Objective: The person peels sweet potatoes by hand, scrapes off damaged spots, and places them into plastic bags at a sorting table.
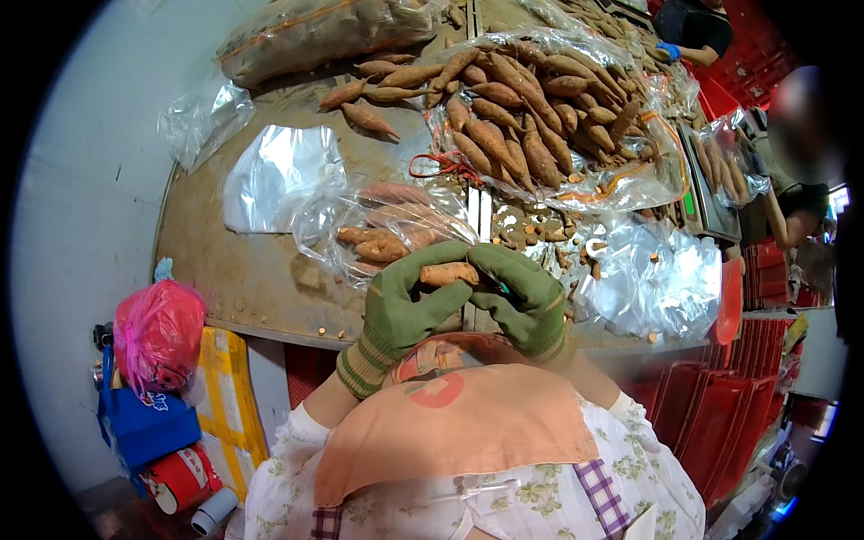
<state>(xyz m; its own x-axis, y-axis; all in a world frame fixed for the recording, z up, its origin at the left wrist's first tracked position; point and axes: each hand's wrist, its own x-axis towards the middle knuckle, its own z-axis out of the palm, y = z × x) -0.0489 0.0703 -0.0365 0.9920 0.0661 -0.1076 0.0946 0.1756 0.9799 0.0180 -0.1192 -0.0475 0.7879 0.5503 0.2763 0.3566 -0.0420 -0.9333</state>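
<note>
Both my hands wear green knit gloves with striped cuffs and meet in front of my chest at the table's near edge. My left hand (400,297) is closed round a short orange-brown sweet potato (448,274), whose right end points at my other hand. My right hand (524,292) has its fingers curled close to that end; a small teal bit shows in its grip, but the rest is hidden. Just beyond my left hand lies a clear plastic bag (310,220) with several sweet potatoes (385,245) in it.
A large heap of sweet potatoes (531,117) spreads over an opened plastic sack farther back. A full sack (328,36) lies far left. Stacked clear bags (283,175) and crumpled bags (652,274) flank my hands; cut scraps (531,232) litter the table. Other people work at the right.
</note>
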